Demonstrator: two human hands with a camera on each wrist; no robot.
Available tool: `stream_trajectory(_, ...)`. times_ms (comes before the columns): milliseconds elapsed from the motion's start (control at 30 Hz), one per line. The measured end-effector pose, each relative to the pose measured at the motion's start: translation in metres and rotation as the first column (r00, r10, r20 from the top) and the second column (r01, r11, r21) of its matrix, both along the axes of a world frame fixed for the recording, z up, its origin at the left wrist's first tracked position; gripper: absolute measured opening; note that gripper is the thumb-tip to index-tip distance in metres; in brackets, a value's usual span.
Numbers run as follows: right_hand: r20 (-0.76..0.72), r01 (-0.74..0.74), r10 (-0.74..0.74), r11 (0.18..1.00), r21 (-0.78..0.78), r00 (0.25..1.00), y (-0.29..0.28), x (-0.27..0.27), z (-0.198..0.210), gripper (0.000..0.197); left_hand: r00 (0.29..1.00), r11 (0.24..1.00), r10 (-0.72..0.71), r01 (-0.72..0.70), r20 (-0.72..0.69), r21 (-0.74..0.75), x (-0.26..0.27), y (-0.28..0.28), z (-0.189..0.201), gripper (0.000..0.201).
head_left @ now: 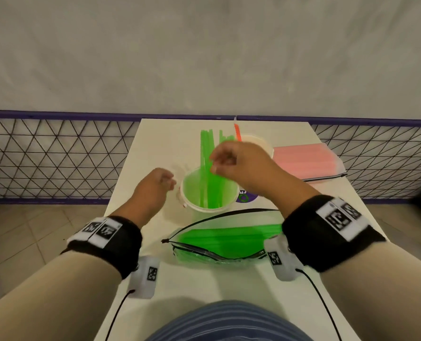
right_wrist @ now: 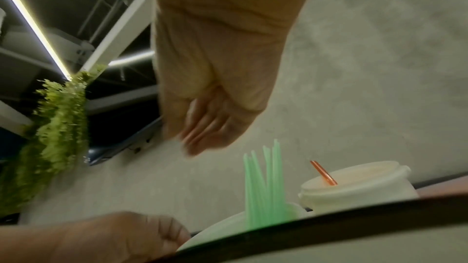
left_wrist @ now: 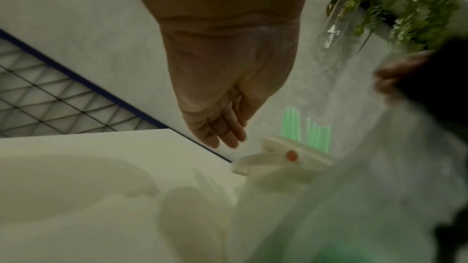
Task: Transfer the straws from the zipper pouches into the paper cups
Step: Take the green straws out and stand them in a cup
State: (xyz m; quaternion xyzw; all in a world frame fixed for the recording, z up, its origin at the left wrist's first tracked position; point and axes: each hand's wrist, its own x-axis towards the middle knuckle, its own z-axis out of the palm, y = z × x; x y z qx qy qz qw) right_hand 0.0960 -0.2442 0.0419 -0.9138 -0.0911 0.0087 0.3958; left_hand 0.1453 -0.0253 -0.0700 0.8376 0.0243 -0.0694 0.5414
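Printed writing is seen only on a round purple and green sticker (head_left: 247,196) on the white table (head_left: 155,143), just right of the near paper cup (head_left: 205,193); its letters are partly hidden and cannot be read. Black-and-white coded tags are worn on both wristbands.

A bunch of green straws (head_left: 208,166) is stood in the near paper cup, their tips raised above its rim. The right hand (head_left: 239,163) is held above that cup with the fingers loosely curled beside the straws; whether a straw is pinched cannot be told from the blurred views. The left hand (head_left: 155,187) is held just left of the cup with relaxed fingers, and nothing is gripped by it.

A second cup (head_left: 258,142), farther back and to the right, is seen with one orange straw (head_left: 237,132) in it. An unzipped pouch of green straws (head_left: 224,239) is laid at the near edge, close to the person. A pouch of pink straws (head_left: 307,162) is laid flat near the right edge.

Bare tabletop is left on the far left side and in the near left corner. A wire mesh fence (head_left: 57,156) with a purple rail is set behind the far edge.
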Motion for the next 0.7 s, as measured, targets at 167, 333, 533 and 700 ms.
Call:
stream_trajectory(167,-0.451,-0.596,0.41,0.677,-0.433,0.793,0.014,-0.044,-0.026,0.024,0.922,0.953,-0.251,0.288,-0.294,0.09,-0.04,0.037,-0.032,0.048)
stream_trajectory(333,-0.248,-0.42,0.342,0.67,-0.612,0.906,0.027,-0.044,-0.084,0.044,0.765,0.795,-0.505,0.592,-0.401,0.129,-0.07,0.029,-0.036,0.066)
stream_trajectory(533,-0.188,-0.378,0.341,0.672,-0.636,0.921,0.037,-0.053,-0.11,0.053,0.849,0.859,-0.479,0.506,-0.222,0.079,-0.087,-0.001,-0.054,0.093)
stream_trajectory(700,-0.151,-0.36,0.348,0.682,-0.636,0.925,0.041,-0.061,-0.111,0.037,0.883,0.884,-0.454,0.463,-0.117,0.06,-0.088,-0.011,-0.055,0.083)
